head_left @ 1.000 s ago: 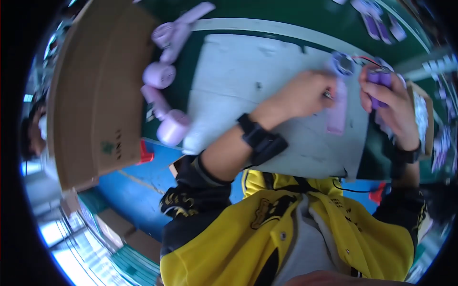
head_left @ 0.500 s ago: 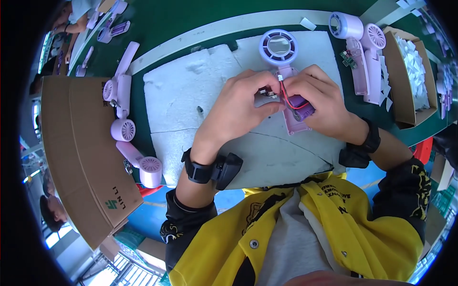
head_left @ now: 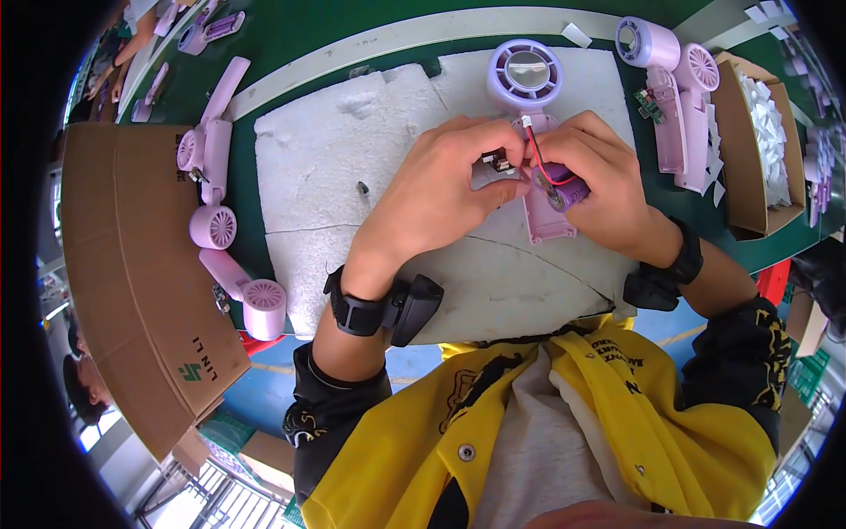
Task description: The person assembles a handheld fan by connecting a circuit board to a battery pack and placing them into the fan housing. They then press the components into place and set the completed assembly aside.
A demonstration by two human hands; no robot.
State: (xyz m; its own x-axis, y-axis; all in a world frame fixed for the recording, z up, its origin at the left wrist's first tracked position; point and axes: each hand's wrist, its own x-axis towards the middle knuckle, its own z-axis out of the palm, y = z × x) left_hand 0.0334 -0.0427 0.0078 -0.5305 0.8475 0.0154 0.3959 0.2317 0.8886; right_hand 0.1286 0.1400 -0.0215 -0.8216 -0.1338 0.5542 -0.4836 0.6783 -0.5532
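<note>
A lilac handheld fan (head_left: pixel 551 227) lies on the foam sheet with its round head away from me and its open handle toward me. Above the handle, my left hand (head_left: pixel 436 189) pinches a small circuit board (head_left: pixel 499 162) between thumb and fingers. My right hand (head_left: pixel 612 181) is closed around a purple cylindrical battery (head_left: pixel 571 195). Red and black wires (head_left: pixel 534 148) run from the battery up to a small white plug (head_left: pixel 527 122) between my hands. My fingertips nearly meet, and they hide part of the board and of the handle.
White foam sheets (head_left: pixel 308 185) cover the green bench before me. Several lilac fans (head_left: pixel 216 167) lie at the left beside a cardboard box (head_left: pixel 132 264). At the right are more fan parts (head_left: pixel 670 132), a green circuit board (head_left: pixel 649 106) and an open carton (head_left: pixel 749 207) of white pieces.
The whole view has shifted slightly. My hands keep almost the same grip above the handle; the circuit board in my left fingers and the battery now show a little more.
</note>
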